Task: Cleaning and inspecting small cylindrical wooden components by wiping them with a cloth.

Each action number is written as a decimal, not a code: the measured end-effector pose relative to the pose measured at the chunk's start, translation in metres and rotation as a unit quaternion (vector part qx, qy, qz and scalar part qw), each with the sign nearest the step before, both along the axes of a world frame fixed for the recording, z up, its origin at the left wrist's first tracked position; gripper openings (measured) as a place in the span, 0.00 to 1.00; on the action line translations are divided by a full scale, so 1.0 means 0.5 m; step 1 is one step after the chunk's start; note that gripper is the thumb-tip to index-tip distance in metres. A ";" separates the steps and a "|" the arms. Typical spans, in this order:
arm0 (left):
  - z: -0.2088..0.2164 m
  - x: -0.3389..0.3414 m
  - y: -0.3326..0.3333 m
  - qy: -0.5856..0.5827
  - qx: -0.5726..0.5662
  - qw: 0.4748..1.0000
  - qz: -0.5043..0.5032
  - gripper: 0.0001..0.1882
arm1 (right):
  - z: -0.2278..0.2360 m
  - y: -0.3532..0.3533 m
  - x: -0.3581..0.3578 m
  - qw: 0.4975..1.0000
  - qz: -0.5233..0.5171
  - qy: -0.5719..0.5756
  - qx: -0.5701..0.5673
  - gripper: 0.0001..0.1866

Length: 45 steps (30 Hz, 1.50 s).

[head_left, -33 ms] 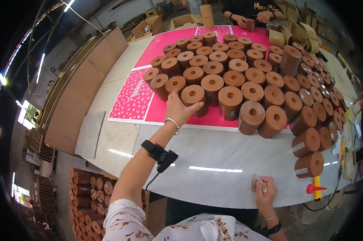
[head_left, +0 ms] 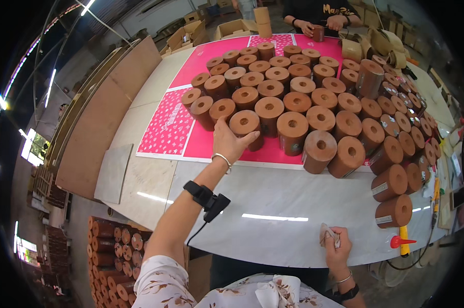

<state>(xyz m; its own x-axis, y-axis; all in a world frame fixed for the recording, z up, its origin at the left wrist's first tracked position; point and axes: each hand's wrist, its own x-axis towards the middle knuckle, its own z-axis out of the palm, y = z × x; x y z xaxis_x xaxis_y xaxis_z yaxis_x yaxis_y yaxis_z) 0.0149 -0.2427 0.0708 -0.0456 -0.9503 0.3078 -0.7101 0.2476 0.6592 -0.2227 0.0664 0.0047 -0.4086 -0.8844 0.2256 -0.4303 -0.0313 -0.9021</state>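
My left hand (head_left: 229, 141) reaches out to the near left edge of a large group of brown cylinders. Its thumb and fingers curve around the side of one upright brown cylinder (head_left: 245, 122) with a round hole in its top. This cylinder stands on a pink printed sheet (head_left: 206, 146). Close to the table's front edge, my right hand (head_left: 339, 247) is closed on a crumpled, pale cloth (head_left: 328, 236). Several more upright cylinders (head_left: 292, 128) crowd beyond and to the right of my left hand. The fingertips on the far side of the held cylinder are partly hidden.
A yellow tube with a red nozzle (head_left: 402, 241) lies at the right edge beside two tipped cylinders (head_left: 393, 210). A grey slab (head_left: 114, 174) and a tall board (head_left: 108, 113) border the left. Across the table, a person's hands (head_left: 314, 28) hold another cylinder.
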 end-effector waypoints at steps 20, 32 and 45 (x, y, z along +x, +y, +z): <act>0.016 0.013 0.278 0.078 -0.026 0.988 -0.127 0.46 | 0.007 -0.010 0.000 0.999 0.000 0.018 -0.046 0.04; -0.049 0.024 0.384 0.122 0.035 0.972 -0.197 0.53 | 0.102 -0.043 0.011 0.993 0.063 0.004 -0.103 0.06; -0.121 -0.005 0.389 0.281 0.130 0.927 -0.211 0.51 | 0.198 -0.119 0.144 0.899 0.212 0.351 -0.155 0.09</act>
